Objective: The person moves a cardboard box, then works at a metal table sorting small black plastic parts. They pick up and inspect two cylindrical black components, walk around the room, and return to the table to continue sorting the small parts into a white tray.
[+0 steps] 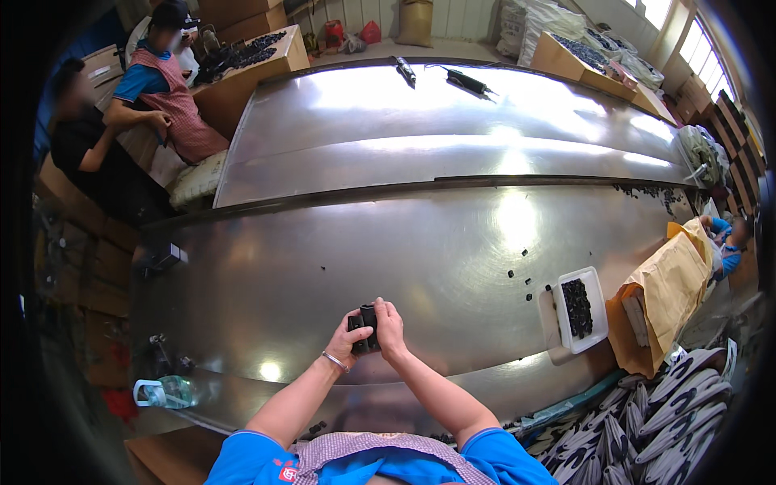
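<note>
Just above the near part of the metal worktable, I hold a small cluster of black parts between both hands. They look like short tubes side by side; their exact kind and number cannot be made out. My left hand, with a bracelet at the wrist, wraps the left side, its thumb lying across the front. Closed along the right side is my right hand, fingers pointing away from me. My palms and fingers hide much of the parts.
To the right stand a white tub of small black pieces and an open brown paper sack. A clear bottle lies at left. Two dark handheld tools rest on the far table. Grey-black bundles fill the lower right; people stand upper left.
</note>
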`<action>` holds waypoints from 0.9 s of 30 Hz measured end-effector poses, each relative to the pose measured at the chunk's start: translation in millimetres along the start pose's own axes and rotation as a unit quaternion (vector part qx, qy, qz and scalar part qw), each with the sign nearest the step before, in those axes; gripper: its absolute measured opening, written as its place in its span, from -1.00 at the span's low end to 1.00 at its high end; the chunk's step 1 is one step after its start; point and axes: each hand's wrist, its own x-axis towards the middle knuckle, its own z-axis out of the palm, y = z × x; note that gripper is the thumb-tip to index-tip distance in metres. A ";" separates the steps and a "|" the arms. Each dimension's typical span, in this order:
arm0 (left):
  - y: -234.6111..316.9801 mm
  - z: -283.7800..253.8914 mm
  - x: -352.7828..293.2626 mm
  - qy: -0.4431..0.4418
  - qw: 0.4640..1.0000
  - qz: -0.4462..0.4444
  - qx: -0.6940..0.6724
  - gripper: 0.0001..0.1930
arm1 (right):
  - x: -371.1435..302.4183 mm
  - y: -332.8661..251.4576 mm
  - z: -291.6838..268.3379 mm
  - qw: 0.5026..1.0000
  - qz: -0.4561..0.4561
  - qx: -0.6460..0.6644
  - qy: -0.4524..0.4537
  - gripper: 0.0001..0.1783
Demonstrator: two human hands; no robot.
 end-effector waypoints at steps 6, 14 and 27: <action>-9.6 11.7 10.9 0.033 0.998 0.041 0.016 -0.37 | 15.8 10.5 -10.1 0.999 -0.039 -0.001 0.018 -0.52; 3.7 -1.9 17.7 0.014 0.994 0.103 0.035 -0.40 | 15.9 -15.2 -0.7 0.988 0.037 0.130 -0.071 -0.56; 40.3 0.2 6.2 -0.100 0.980 0.170 -0.006 -0.33 | -1.8 -50.3 -1.2 0.912 0.050 0.328 -0.241 -0.20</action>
